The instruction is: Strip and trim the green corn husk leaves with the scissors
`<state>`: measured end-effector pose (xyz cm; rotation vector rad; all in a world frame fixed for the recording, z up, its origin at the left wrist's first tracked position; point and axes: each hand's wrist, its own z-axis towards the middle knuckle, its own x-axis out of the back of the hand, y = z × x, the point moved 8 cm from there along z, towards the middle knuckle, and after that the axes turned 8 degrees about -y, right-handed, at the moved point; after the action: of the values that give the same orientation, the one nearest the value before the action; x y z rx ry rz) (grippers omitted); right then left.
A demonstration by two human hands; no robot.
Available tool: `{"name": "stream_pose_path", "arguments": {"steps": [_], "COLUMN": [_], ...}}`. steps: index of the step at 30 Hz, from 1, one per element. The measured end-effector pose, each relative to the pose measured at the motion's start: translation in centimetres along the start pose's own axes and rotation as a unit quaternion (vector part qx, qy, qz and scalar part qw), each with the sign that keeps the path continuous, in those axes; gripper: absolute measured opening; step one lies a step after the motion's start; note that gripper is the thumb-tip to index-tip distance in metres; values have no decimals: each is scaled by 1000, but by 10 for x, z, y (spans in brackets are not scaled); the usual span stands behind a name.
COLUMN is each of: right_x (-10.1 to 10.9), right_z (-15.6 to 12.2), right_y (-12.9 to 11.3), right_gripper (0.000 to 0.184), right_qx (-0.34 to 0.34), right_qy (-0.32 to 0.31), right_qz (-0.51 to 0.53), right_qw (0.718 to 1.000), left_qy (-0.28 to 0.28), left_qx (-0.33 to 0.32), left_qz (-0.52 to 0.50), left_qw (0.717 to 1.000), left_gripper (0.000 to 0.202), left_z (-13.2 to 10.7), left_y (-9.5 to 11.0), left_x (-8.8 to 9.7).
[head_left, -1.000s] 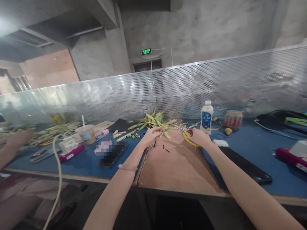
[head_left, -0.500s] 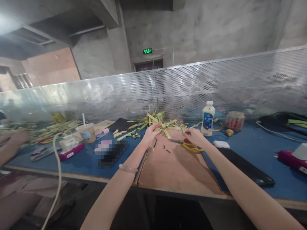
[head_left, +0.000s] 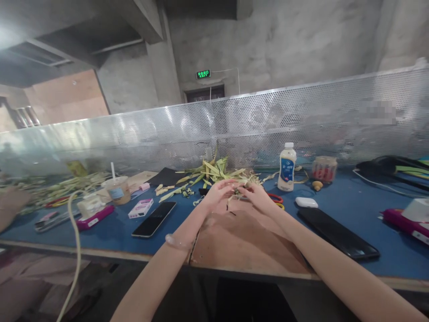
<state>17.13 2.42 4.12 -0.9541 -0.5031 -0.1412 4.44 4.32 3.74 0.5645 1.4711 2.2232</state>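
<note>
My left hand (head_left: 217, 194) and my right hand (head_left: 257, 196) meet above the brown board (head_left: 244, 241). Their fingertips pinch a small greenish leaf piece (head_left: 237, 193) between them. Just beyond my hands lies a pile of green and yellow leaf strips (head_left: 217, 171). The red and yellow scissors (head_left: 276, 199) lie on the table just right of my right hand, no longer held. A clear bangle (head_left: 177, 242) sits on my left wrist.
A blue table (head_left: 368, 210) carries a white bottle (head_left: 287, 167), a small jar (head_left: 324, 169), a white case (head_left: 306, 202), a black tablet (head_left: 338, 232), a phone (head_left: 154, 218), a pink box (head_left: 140, 208) and a drink cup (head_left: 117, 189). A perforated metal screen (head_left: 301, 116) stands behind. Another person's hand (head_left: 11, 201) works at far left.
My right hand set the scissors down on the table and moved left to join my left hand, which drew back from the leaf pile. Both now pinch a leaf piece.
</note>
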Motion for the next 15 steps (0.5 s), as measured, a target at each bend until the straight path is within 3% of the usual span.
{"name": "stream_pose_path", "arguments": {"steps": [4, 6, 9, 15], "right_x": [-11, -15, -18, -14], "right_z": [-3, -3, -2, 1], "right_y": [-12, -8, 1, -5], "right_gripper": [27, 27, 30, 28], "right_qx": [52, 34, 0, 45], "right_qy": [-70, -87, -95, -82], "right_qz": [-1, -22, -50, 18], "right_qw": [996, 995, 994, 996], "left_qy": [7, -5, 3, 28], "left_qx": [36, 47, 45, 57], "left_qz": [108, 141, 140, 78], "left_qw": [993, 989, 989, 995], "left_gripper": [41, 38, 29, 23], "left_z": [-2, -1, 0, 3], "left_y": [-2, -5, -8, -13], "left_x": [4, 3, 4, 10]}}
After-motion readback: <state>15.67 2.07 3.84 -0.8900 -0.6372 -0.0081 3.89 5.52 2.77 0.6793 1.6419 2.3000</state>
